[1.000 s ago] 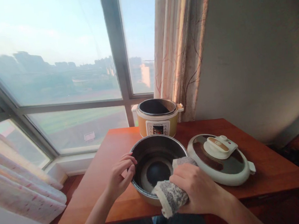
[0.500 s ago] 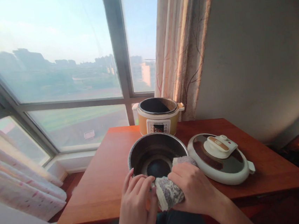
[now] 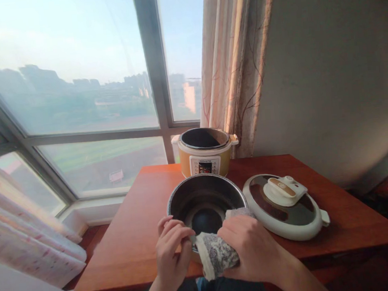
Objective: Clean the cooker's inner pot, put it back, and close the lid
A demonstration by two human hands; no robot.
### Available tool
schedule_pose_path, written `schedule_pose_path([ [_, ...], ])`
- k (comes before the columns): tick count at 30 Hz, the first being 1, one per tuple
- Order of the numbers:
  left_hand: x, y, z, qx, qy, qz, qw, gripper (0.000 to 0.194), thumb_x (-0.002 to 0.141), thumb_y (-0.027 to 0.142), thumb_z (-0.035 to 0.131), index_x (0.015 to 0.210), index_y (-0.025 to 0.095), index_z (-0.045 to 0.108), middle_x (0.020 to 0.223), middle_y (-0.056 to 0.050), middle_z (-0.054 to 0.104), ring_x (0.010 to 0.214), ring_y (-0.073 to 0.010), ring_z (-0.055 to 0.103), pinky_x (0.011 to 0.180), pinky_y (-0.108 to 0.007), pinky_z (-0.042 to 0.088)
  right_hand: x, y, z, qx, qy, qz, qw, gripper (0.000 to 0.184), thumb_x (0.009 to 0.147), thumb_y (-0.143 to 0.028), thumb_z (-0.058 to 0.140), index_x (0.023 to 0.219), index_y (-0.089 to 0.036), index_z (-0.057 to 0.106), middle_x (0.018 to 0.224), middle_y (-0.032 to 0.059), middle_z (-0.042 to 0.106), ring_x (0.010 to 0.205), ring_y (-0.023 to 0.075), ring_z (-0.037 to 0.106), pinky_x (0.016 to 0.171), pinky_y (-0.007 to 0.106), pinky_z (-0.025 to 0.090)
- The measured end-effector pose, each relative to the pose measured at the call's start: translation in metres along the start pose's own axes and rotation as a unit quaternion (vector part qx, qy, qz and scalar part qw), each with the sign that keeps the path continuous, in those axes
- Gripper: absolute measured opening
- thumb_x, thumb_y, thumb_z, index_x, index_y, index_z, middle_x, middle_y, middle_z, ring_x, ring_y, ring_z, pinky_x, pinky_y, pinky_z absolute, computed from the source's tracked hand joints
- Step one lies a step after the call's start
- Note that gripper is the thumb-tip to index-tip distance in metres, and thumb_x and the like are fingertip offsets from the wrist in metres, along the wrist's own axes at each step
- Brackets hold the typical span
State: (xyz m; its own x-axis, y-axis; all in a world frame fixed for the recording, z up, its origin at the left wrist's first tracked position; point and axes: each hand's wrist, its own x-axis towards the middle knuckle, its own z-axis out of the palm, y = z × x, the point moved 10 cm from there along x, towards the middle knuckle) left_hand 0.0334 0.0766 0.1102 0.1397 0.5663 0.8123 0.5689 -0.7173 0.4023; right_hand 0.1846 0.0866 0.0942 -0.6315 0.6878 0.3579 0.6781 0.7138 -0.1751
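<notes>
The dark inner pot [image 3: 203, 188], with a shiny metal rim, sits upright at the near edge of the table. My left hand [image 3: 173, 248] is curled over its front-left rim, thumb and fingers closed on the edge. In my right hand [image 3: 249, 238] is a bunched grey-and-white cloth [image 3: 217, 253], gripped over the pot's front-right rim. One end of it sticks out toward the left hand, and another part shows above the knuckles. The pot's near wall is mostly hidden by the hands and cloth.
Behind the pot stands the yellow-and-white cooker body [image 3: 205, 158] with its top uncovered. To the right lies the cooker's round lid [image 3: 285, 205], handle up. All rest on a reddish wooden table [image 3: 121, 244]. A window and curtain [image 3: 230, 59] are beyond.
My left hand has drawn slightly left, away from the cloth, and its fingers have curled more. The right hand still grips the cloth at nearly the same place.
</notes>
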Motion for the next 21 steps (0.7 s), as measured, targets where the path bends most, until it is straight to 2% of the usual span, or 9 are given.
schedule_pose_path([
  [6,0.019,-0.023,-0.001,-0.078,-0.047,0.041,0.995,0.023,0.089,0.009,0.047,0.075,0.023,0.058,0.061,0.001,0.059,0.071,-0.0191,0.057,0.074,-0.037,0.048,-0.001,0.009,-0.001,0.002,-0.016,-0.014,1.000,0.046,0.078,-0.067,0.066,0.081,-0.023,0.056,0.083,0.0019,0.063,0.080,0.0228,0.057,0.069,0.035,0.031],
  [9,0.027,-0.036,0.000,-0.087,-0.067,0.043,0.993,0.027,0.091,0.011,0.043,0.070,0.023,0.056,0.058,0.000,0.058,0.069,-0.0190,0.056,0.079,-0.039,0.049,0.001,0.010,-0.003,0.004,-0.017,-0.009,1.000,0.048,0.076,-0.068,0.069,0.082,-0.022,0.057,0.084,0.0018,0.063,0.080,0.0226,0.058,0.070,0.035,0.032],
  [13,0.036,-0.062,-0.001,-0.060,-0.100,0.021,0.993,0.027,0.090,0.015,0.043,0.072,0.022,0.062,0.059,0.000,0.062,0.076,-0.0210,0.061,0.084,-0.040,0.048,0.003,0.005,-0.005,0.018,-0.022,-0.001,1.000,0.050,0.072,-0.070,0.072,0.083,-0.023,0.058,0.084,0.0006,0.064,0.080,0.0215,0.058,0.070,0.034,0.033],
  [15,0.040,-0.074,-0.004,-0.048,-0.116,0.009,0.992,0.027,0.091,0.017,0.044,0.076,0.022,0.066,0.068,-0.003,0.068,0.088,-0.0229,0.064,0.088,-0.040,0.048,0.003,0.003,-0.004,0.030,-0.026,0.001,0.999,0.054,0.069,-0.073,0.072,0.084,-0.023,0.059,0.084,-0.0001,0.064,0.079,0.0213,0.058,0.069,0.034,0.033],
  [18,0.044,-0.087,-0.008,-0.028,-0.131,-0.016,0.991,0.028,0.092,0.019,0.044,0.085,0.021,0.071,0.093,-0.007,0.074,0.106,-0.0255,0.064,0.093,-0.040,0.048,0.003,0.001,-0.001,0.038,-0.029,0.000,0.999,0.055,0.067,-0.075,0.073,0.085,-0.024,0.058,0.084,-0.0006,0.064,0.079,0.0218,0.058,0.069,0.034,0.032],
  [21,0.043,-0.092,-0.007,-0.019,-0.141,-0.037,0.989,0.030,0.093,0.019,0.043,0.092,0.021,0.073,0.103,-0.008,0.074,0.112,-0.0261,0.063,0.093,-0.040,0.050,0.003,0.002,0.000,0.037,-0.025,0.001,0.999,0.053,0.066,-0.071,0.075,0.084,-0.024,0.058,0.085,-0.0006,0.064,0.080,0.0223,0.057,0.070,0.034,0.032],
])
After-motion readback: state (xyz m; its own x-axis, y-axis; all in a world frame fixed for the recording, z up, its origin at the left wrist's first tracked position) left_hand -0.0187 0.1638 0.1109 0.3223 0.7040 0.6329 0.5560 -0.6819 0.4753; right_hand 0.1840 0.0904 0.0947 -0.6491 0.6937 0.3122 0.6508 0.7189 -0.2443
